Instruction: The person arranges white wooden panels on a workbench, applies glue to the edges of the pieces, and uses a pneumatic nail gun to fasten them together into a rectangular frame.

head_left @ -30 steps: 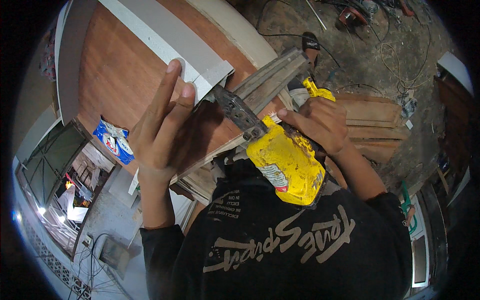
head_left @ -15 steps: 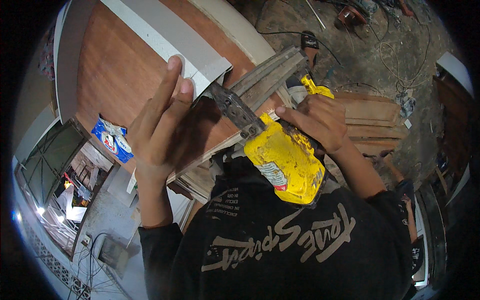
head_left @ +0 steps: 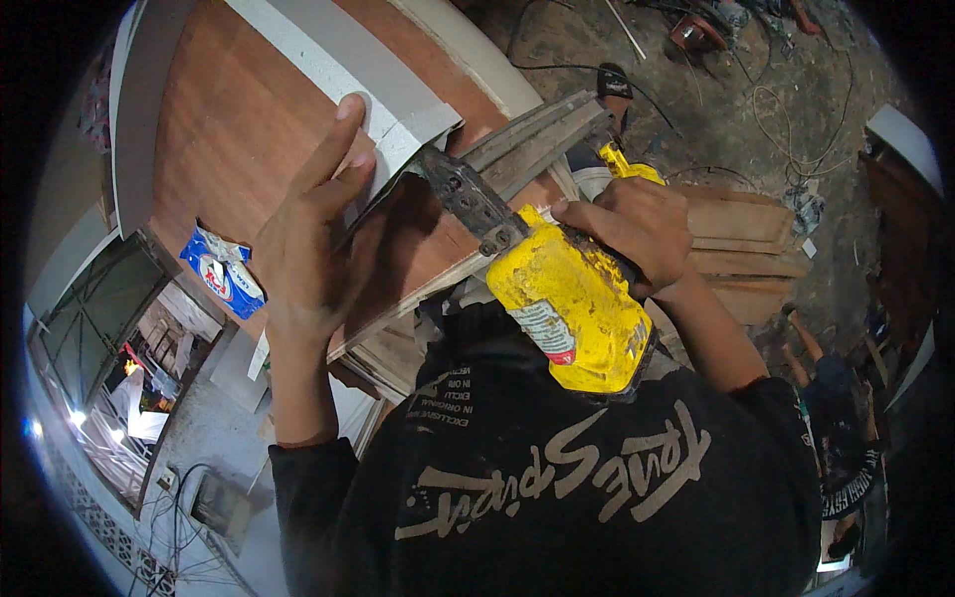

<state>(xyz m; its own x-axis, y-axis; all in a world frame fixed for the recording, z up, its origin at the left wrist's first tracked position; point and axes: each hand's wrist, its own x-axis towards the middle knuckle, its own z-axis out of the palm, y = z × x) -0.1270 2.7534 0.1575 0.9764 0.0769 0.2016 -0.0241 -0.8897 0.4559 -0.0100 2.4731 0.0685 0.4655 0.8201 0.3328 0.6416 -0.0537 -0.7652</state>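
My right hand [head_left: 647, 224] is wrapped round the handle of a yellow nail gun [head_left: 572, 308] with a dark metal nose. Its tip meets the near end of a long white-and-grey strip [head_left: 343, 75]. That strip lies on a reddish-brown plywood panel [head_left: 229, 109]. With its fingers stretched out, my left hand [head_left: 313, 239] rests against the strip's left edge, close to the nose; some of its fingers are hidden. A torn blue-and-white packet [head_left: 224, 274] lies on the plywood to the left of this hand.
Wooden slats [head_left: 537, 144] stand beside the panel's right edge. More boards [head_left: 746, 224] lie on the floor to the right. Loose cables [head_left: 786, 129] and scraps are scattered at the far right. Another person [head_left: 836, 398] is at the right edge. Wires [head_left: 184, 517] hang at the lower left.
The nail gun has tilted and shifted slightly, its nose still at the strip's end. My left fingers have moved a little up along the strip. The person at the right shows more.
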